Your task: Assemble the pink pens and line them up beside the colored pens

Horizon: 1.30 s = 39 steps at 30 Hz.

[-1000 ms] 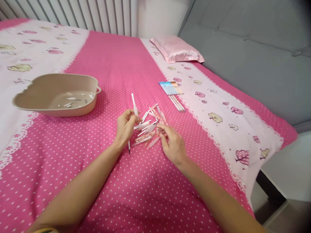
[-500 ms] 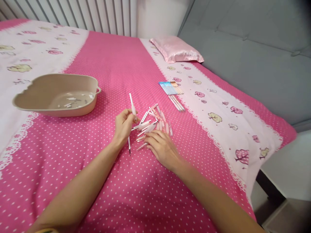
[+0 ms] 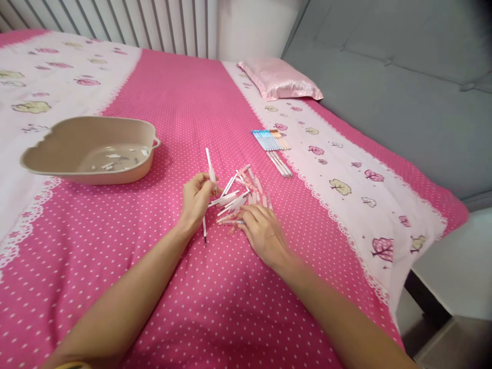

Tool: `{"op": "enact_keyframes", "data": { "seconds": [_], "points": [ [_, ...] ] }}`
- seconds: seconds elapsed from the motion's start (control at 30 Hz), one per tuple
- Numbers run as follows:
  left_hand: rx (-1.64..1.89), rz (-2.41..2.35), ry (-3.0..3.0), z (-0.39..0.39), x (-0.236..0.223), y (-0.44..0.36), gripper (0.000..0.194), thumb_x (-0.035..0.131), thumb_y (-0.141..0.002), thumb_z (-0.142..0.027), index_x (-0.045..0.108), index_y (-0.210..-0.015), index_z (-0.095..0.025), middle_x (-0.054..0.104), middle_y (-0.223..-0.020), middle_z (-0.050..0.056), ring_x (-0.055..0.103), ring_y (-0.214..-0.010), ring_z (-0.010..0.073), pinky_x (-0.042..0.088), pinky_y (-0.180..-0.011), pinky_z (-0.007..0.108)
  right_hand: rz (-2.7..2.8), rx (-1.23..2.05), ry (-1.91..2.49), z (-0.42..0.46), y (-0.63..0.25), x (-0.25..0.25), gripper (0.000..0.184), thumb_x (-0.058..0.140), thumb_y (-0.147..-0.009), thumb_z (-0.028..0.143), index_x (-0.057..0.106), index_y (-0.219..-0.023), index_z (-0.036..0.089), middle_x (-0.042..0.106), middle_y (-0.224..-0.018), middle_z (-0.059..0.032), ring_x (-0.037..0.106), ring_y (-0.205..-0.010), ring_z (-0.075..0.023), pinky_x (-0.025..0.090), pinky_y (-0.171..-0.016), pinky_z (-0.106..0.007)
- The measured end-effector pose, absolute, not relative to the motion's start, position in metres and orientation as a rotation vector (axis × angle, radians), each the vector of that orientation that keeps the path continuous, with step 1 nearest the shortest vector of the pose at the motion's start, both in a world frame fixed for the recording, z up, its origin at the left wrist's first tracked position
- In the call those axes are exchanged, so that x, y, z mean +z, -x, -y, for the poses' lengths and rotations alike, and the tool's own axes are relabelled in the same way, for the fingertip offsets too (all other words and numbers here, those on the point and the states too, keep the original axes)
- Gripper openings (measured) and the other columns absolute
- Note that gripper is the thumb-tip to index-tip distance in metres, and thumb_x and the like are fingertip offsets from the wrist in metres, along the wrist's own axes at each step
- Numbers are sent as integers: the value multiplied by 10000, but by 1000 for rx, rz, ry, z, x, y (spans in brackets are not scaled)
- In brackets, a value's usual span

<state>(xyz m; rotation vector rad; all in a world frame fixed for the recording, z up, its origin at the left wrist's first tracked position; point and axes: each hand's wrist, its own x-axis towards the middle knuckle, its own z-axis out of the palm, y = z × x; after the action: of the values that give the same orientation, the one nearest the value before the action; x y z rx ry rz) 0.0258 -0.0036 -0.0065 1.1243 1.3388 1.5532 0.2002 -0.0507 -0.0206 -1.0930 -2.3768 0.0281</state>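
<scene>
My left hand (image 3: 197, 199) is closed round a white pen (image 3: 209, 165) that sticks up and away from it, with the tip end poking out below the palm. A loose pile of white and pink pens and pen parts (image 3: 243, 192) lies on the pink dotted bedspread (image 3: 180, 102) just right of that hand. My right hand (image 3: 262, 231) rests palm down on the near side of the pile, its fingers curled and pinching at a pink piece there.
A beige plastic basin (image 3: 90, 148) with small scraps inside sits to the left. A neat row of blue and pink pens (image 3: 273, 145) lies beyond the pile. A pink pillow (image 3: 279, 78) is at the back, a grey sofa (image 3: 400, 87) on the right.
My right hand drew back toward me over the pile, then slid slightly right and curled its fingers onto a pink piece. My left hand kept hold of the white pen.
</scene>
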Motion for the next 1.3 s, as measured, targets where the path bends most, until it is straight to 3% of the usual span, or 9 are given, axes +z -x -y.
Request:
{"op": "enact_keyframes", "data": {
  "seconds": [0.27,0.43,0.6,0.83,1.3],
  "points": [
    [1546,-1343,-1187,5,-6,-25,143,515,-678,-213,592,-779,-148,609,-586,-15,532,-542,118,410,-552,233,2291,82,1118,49,-200,-19,173,491,-904,187,627,-1001,141,662,-1057,-133,583,-1017,-243,469,-880,-395],
    [1484,-1306,-1356,10,-8,-28,158,500,-698,-197,596,-818,-158,620,-630,-18,571,-583,132,431,-576,238,2084,157,1147,54,-199,-6,188,454,-931,240,620,-1001,184,686,-866,-74,630,-808,-199,500,-759,-341],
    [1410,-1263,-1511,15,-8,-32,147,504,-721,-197,591,-834,-161,643,-688,-1,610,-635,148,442,-580,238,1867,274,1096,57,-201,5,217,462,-918,202,587,-1095,200,683,-1002,-66,642,-912,-185,525,-805,-338],
    [1338,-1287,-1752,22,-4,-37,117,514,-749,-214,588,-824,-161,640,-653,3,590,-598,137,447,-593,246,1503,459,1089,57,-203,17,69,623,-815,226,634,-875,193,675,-784,-12,642,-692,-142,545,-622,-277],
    [1291,-1473,-2037,19,-6,-36,153,508,-762,-210,624,-850,-164,649,-729,23,575,-641,141,449,-635,256,1276,613,1018,56,-201,19,207,598,-829,206,597,-1036,184,652,-933,-45,637,-819,-137,557,-710,-272]
  ]
}}
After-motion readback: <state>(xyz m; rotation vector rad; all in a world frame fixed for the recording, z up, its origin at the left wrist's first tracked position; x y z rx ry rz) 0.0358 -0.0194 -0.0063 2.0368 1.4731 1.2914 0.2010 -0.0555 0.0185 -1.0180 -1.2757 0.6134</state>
